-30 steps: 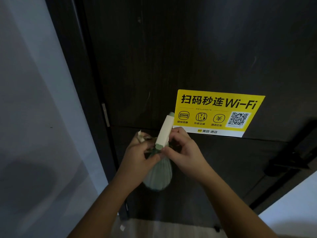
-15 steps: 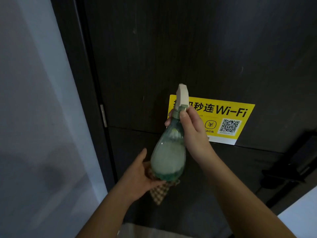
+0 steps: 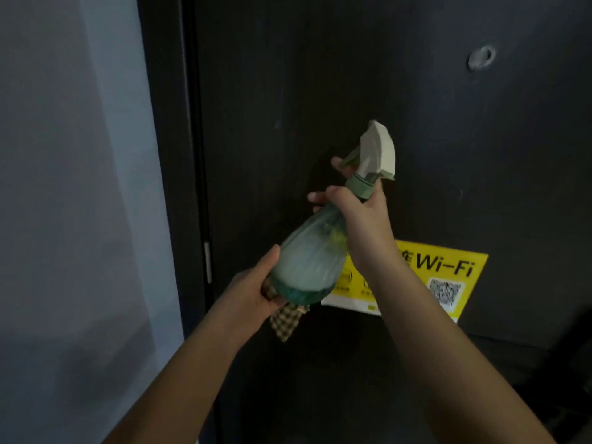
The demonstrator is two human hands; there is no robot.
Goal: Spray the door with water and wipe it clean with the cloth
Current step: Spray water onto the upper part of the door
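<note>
Seemingly both hands [image 3: 360, 219] on bottle [image 3: 310, 261] — cloth [image 3: 285, 318] beneath

Both forearms raised — right hand [image 3: 362, 216] fingers curled, left hand [image 3: 253, 293] cupped.

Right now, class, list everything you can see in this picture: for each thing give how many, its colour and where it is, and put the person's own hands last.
door: one, black, fills the middle and right of the view
door frame: one, black, left of the door
wall: one, pale grey, far left
sticker: one, yellow with Wi-Fi lettering, on the door at lower right, partly behind the right arm
peephole: one, grey, upper right of the door
spray bottle: one, pale green with a whitish head, tilted, nozzle toward the door
cloth: one, checked brown, hanging beneath the bottle's base
left hand: one, holds the cloth and supports the bottle's base
right hand: one, grips the bottle's neck, finger on the trigger
</note>
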